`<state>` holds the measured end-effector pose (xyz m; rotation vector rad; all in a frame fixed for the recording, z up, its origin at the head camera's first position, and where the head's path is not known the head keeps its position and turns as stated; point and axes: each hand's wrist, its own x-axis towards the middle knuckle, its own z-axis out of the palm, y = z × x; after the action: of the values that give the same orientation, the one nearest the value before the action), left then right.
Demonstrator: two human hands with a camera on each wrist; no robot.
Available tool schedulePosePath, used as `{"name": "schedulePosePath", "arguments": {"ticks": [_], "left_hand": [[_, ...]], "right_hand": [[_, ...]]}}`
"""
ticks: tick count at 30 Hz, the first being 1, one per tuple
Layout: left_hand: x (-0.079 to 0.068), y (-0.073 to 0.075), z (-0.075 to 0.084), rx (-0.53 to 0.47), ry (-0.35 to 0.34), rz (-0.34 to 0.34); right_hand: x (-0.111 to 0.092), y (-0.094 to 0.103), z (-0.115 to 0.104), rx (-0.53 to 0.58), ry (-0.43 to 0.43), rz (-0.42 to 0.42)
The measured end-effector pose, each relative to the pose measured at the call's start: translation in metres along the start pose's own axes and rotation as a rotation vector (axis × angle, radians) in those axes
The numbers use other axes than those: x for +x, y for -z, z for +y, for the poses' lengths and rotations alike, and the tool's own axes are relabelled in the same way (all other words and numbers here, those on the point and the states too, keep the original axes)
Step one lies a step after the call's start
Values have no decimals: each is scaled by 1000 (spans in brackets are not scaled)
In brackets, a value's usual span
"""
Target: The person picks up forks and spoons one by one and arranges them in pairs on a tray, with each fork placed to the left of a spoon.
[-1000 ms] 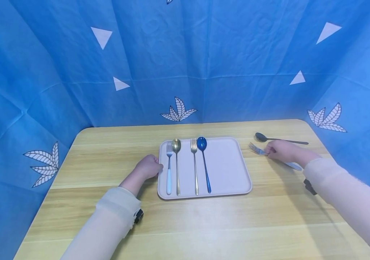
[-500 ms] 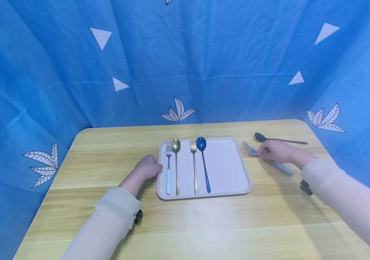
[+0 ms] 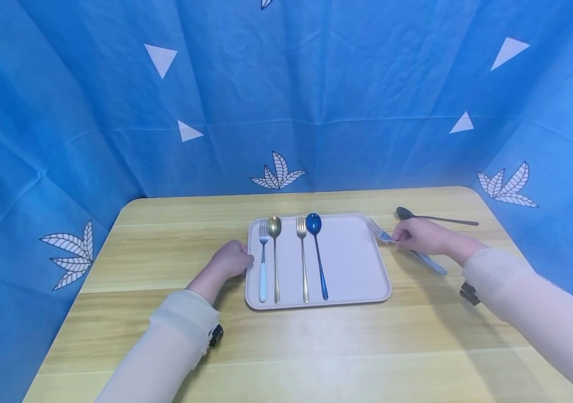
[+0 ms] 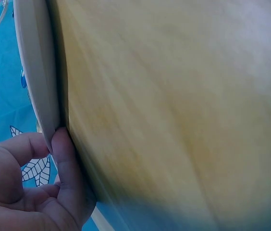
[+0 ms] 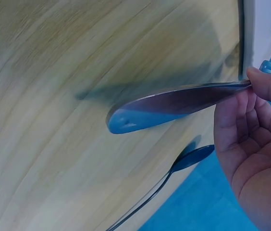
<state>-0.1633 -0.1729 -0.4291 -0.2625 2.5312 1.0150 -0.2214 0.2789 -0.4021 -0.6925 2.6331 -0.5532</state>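
In the head view my right hand pinches a silver fork by its neck, tines toward the tray's right rim. The right wrist view shows the fork's broad handle lifted over the table, its shadow below. My left hand grips the left rim of a pale pink tray, and in the left wrist view thumb and finger pinch that rim. On the tray lie a fork with a light blue handle, a gold spoon, a gold fork and a blue spoon.
A black spoon lies on the wooden table just behind my right hand. Blue cloth with white triangles and leaf prints hangs along the table's back and sides.
My right hand has carried the silver fork leftward, off the table's right side, until its tines reach the tray's right rim. The left hand keeps its place on the tray.
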Motion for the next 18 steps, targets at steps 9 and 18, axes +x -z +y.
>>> {"name": "schedulePosePath", "arguments": {"ticks": [9, 18], "left_hand": [[3, -1, -1, 7, -1, -2], [5, -2, -3, 22, -12, -7]], "right_hand": [[3, -1, -14, -1, 5, 28], [9, -5, -27, 19, -15, 38]]}}
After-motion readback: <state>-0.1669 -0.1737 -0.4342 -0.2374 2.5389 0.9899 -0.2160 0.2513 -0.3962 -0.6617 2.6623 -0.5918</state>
